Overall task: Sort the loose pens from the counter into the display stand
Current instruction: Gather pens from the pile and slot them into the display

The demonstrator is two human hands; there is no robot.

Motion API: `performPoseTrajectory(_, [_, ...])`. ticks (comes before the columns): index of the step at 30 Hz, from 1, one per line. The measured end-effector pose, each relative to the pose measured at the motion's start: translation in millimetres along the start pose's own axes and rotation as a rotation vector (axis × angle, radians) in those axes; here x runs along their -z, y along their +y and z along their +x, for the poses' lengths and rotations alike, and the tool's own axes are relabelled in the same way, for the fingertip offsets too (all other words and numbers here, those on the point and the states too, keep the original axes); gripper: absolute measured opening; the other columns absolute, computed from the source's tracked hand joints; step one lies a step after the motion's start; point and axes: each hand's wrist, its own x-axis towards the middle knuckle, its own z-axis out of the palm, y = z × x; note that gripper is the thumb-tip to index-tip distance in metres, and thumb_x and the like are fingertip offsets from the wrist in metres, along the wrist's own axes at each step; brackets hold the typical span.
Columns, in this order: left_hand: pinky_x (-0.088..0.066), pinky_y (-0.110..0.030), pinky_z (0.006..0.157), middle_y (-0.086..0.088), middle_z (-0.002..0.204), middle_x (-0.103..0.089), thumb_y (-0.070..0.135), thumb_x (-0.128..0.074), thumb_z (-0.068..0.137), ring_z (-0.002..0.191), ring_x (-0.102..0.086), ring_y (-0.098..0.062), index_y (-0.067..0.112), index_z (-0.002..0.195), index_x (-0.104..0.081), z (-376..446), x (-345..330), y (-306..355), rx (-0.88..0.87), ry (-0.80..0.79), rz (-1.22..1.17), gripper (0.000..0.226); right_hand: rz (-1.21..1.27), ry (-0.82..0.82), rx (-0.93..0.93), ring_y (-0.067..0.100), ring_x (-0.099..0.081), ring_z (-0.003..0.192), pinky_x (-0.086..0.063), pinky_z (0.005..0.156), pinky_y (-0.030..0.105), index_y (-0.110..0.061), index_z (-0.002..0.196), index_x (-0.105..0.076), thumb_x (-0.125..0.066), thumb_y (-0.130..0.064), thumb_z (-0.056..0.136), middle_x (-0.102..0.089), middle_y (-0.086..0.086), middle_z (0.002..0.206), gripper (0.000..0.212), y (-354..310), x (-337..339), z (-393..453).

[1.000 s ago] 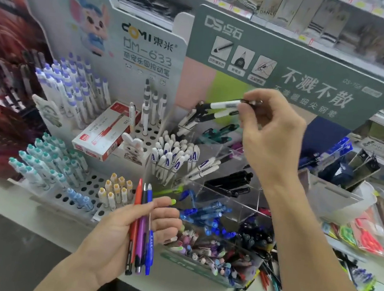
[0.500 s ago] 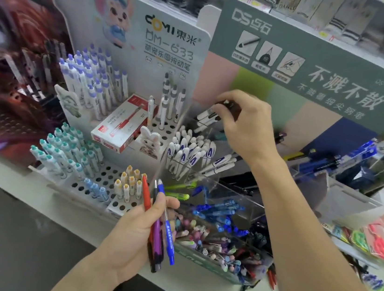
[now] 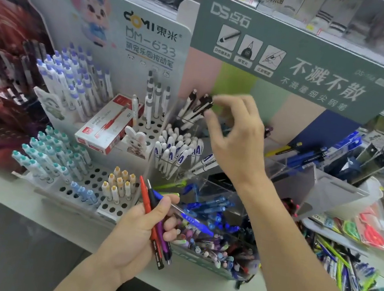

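Grey-green header card (image 3: 295, 61) reads "DS" (rest blurred); left hand (image 3: 140, 233) grips red, purple, blue plastic pens (image 3: 152, 216); right hand (image 3: 233, 136), fingers spread, empty.

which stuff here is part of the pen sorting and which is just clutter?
Job:
- left hand gripping a bunch of pens
- right hand, fingers by the black-and-white pens in the clear stand
- loose pens on the counter

Lying about:
- red pen box
- rabbit figure
- packets at far right
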Motion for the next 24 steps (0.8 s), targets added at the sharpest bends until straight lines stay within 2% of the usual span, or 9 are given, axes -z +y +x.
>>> performPoseTrajectory(2, [-0.038,-0.026,0.053,-0.005,0.071,-0.039,0.019,-0.059,0.091,0.055,-0.038,-0.013,-0.002,0.118,-0.060,2,2,0,-0.041,0.014,-0.009,0.035,0.123,-0.093,-0.106,0.009,-0.061,0.078,-0.050,0.072,0.020,-0.011,0.103,-0.070,-0.067,-0.017,0.097,-0.067,-0.003,0.093,0.009,-14,20,-31])
performPoseTrajectory(5, [-0.036,-0.020,0.045,-0.002,0.071,-0.042,0.018,-0.058,0.091,0.053,-0.038,-0.010,-0.001,0.114,-0.062,6,3,0,-0.082,0.037,-0.025,0.030,0.243,-0.487,-0.358,0.011,-0.066,0.084,-0.053,0.072,0.021,-0.025,0.113,-0.069,-0.068,-0.033,0.094,-0.068,-0.013,0.091,0.021,-26,44,-82])
performPoseTrajectory(6, [-0.036,-0.019,0.045,-0.002,0.071,-0.043,0.018,-0.058,0.092,0.053,-0.037,-0.010,0.000,0.114,-0.062,7,3,-1,-0.088,0.040,-0.020,0.029,0.261,-0.571,-0.424,0.011,-0.067,0.086,-0.055,0.074,0.024,-0.029,0.116,-0.068,-0.070,-0.033,0.093,-0.069,-0.014,0.092,0.023,-27,46,-97])
performPoseTrajectory(7, [-0.036,-0.019,0.045,-0.002,0.070,-0.043,0.018,-0.058,0.092,0.053,-0.037,-0.010,-0.001,0.114,-0.062,8,3,-2,-0.089,0.041,-0.013,0.029,0.285,-0.587,-0.480,0.011,-0.068,0.086,-0.056,0.076,0.027,-0.031,0.115,-0.068,-0.072,-0.030,0.093,-0.070,-0.015,0.094,0.022,-26,45,-111])
performPoseTrajectory(10, [-0.037,-0.020,0.046,-0.004,0.069,-0.045,0.018,-0.061,0.088,0.051,-0.039,-0.010,-0.004,0.114,-0.064,9,3,-5,-0.059,0.054,0.029,0.034,0.409,-0.418,-0.648,0.014,-0.072,0.078,-0.058,0.073,0.030,-0.028,0.099,-0.073,-0.072,-0.015,0.094,-0.074,-0.009,0.088,0.015,-25,35,-139])
performPoseTrajectory(13, [-0.034,-0.030,0.058,-0.005,0.070,-0.049,0.017,-0.064,0.088,0.054,-0.039,-0.013,-0.006,0.121,-0.059,9,6,-10,-0.016,0.076,0.058,0.041,0.449,-0.169,-0.769,0.016,-0.071,0.072,-0.056,0.069,0.026,-0.024,0.096,-0.076,-0.071,-0.011,0.092,-0.074,-0.002,0.084,0.015,-21,33,-148])
performPoseTrajectory(17, [-0.041,-0.032,0.054,-0.010,0.076,-0.052,0.001,-0.053,0.091,0.060,-0.047,-0.018,-0.005,0.132,-0.051,10,18,-9,0.036,0.118,-0.043,0.041,0.382,0.095,-0.764,0.014,-0.070,0.074,-0.057,0.070,0.023,-0.023,0.097,-0.071,-0.076,-0.012,0.088,-0.074,-0.007,0.086,0.015,-11,45,-138])
performPoseTrajectory(19, [-0.050,-0.032,0.057,-0.013,0.081,-0.058,-0.001,-0.044,0.098,0.066,-0.053,-0.021,-0.005,0.131,-0.053,9,22,-7,0.050,0.099,-0.043,0.035,0.307,0.081,-0.697,0.011,-0.068,0.074,-0.054,0.068,0.018,-0.022,0.097,-0.067,-0.080,-0.013,0.085,-0.071,-0.011,0.085,0.019,-7,42,-133])
performPoseTrajectory(24, [-0.062,-0.038,0.072,-0.023,0.099,-0.071,0.005,-0.043,0.103,0.082,-0.069,-0.031,-0.002,0.125,-0.053,7,20,-5,0.017,0.078,0.046,0.025,-0.010,-0.148,-0.465,0.005,-0.066,0.073,-0.054,0.064,0.021,-0.020,0.094,-0.068,-0.084,-0.022,0.083,-0.068,-0.016,0.076,0.020,6,12,-133])
